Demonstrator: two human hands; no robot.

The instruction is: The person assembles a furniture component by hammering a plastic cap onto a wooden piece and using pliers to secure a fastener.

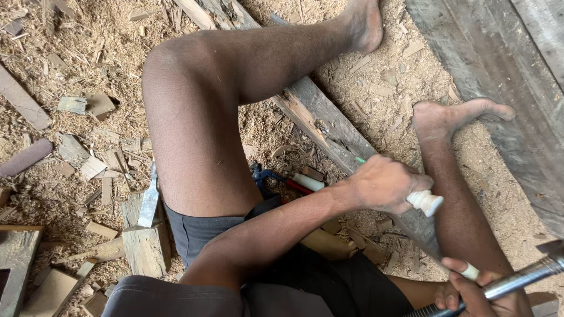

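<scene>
My left hand (pixel 385 185) is closed around a tool with a white handle (pixel 426 202); a small green tip (pixel 359 159) sticks out of the other side of the fist. The fist rests on a long grey wooden plank (pixel 320 117) that runs diagonally under my legs. At the bottom right my right hand (pixel 479 296) grips a shiny metal rod (pixel 520 277) that points up to the right, a white knob (pixel 470 271) just above its fingers. I sit barefoot on the sawdust floor, with my bent left leg (pixel 194 117) across the plank.
Pliers with blue and red handles (pixel 271 176) and a white-handled tool (pixel 308 182) lie by my thigh. A flat chisel (pixel 149 199) rests on a wood block (pixel 144 246). Broad weathered boards (pixel 505 76) fill the right side. Offcuts and shavings cover the left.
</scene>
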